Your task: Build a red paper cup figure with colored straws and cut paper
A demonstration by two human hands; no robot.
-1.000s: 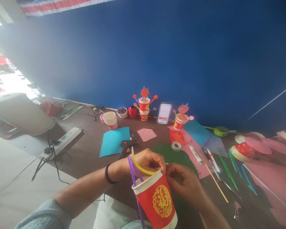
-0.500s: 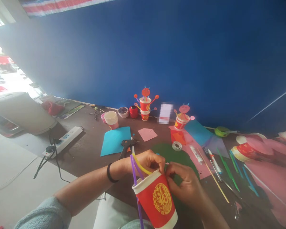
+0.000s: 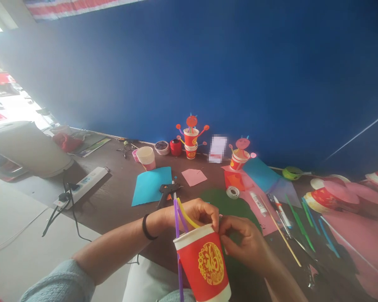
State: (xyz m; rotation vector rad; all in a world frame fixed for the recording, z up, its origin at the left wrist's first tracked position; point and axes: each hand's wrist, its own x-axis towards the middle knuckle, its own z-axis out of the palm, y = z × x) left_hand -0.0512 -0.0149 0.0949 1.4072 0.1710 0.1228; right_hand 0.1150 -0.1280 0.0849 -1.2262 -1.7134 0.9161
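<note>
- I see the red paper cup with a round gold print at bottom centre of the frame; since half a second ago it has swung slightly more upright, base shifting left.
- The thin purple bent strip and yellow bent strip rise at its left.
- Left hand: nearly closed, pinching the cup's upper edge. Right hand: fingers drawn together there; I can't tell what they grip.
- Both hands barely moved, so I judge this only a re-angling, the edge work unfinished.
- Beyond, on the dark brown surface: black glue gun.
</note>
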